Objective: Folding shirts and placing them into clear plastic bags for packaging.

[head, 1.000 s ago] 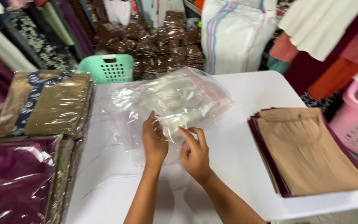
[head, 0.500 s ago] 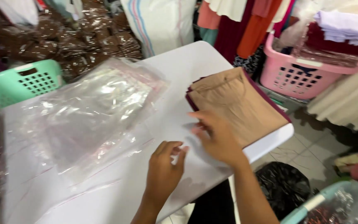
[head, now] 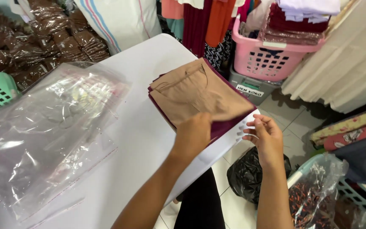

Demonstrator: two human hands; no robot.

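Left hand [head: 193, 133] grips the soft, light tan garment [head: 200, 91] at its six o'clock edge; right hand [head: 265, 138] hovers open at three o'clock.

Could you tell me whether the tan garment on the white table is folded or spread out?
Folded: the tan garment lies as a compact rectangle atop a maroon stack.

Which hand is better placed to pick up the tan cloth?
Left. The left hand already lies on the tan cloth, while the right hand sits off the table edge.
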